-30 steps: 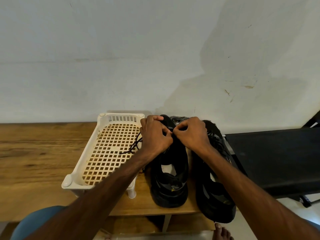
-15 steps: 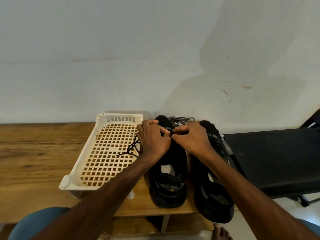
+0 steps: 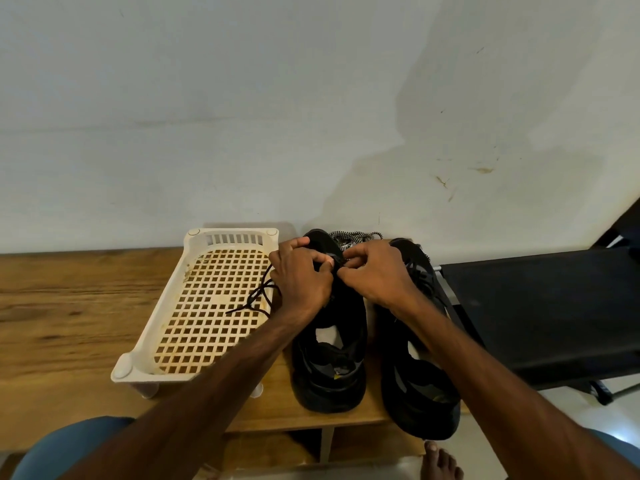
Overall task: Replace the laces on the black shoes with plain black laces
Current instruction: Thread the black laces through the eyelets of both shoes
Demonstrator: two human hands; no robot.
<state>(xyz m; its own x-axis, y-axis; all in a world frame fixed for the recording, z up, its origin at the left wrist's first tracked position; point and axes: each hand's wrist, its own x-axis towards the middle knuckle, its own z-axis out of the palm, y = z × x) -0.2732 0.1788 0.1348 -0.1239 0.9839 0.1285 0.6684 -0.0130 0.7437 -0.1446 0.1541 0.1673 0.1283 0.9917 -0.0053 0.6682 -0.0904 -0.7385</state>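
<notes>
Two black shoes stand side by side on the wooden table (image 3: 69,306), toes toward the wall. My left hand (image 3: 299,278) and my right hand (image 3: 374,275) meet over the front of the left shoe (image 3: 329,368), fingers curled and pinching the plain black lace (image 3: 258,296) near its eyelets. A loose end of that lace trails left over the basket. The right shoe (image 3: 415,393) overhangs the table's front edge, with black lacing on it. A black-and-white patterned lace (image 3: 349,237) lies bunched behind the shoes by the wall.
A white plastic lattice basket (image 3: 166,306) stands left of the shoes. A black flat surface on a stand (image 3: 540,313) sits to the right. A blue-clad knee (image 3: 72,445) and a bare foot (image 3: 440,462) show below the table edge.
The view has shifted slightly. Both hands stay on the left shoe's front, and their fingers have shifted a little on the lace.
</notes>
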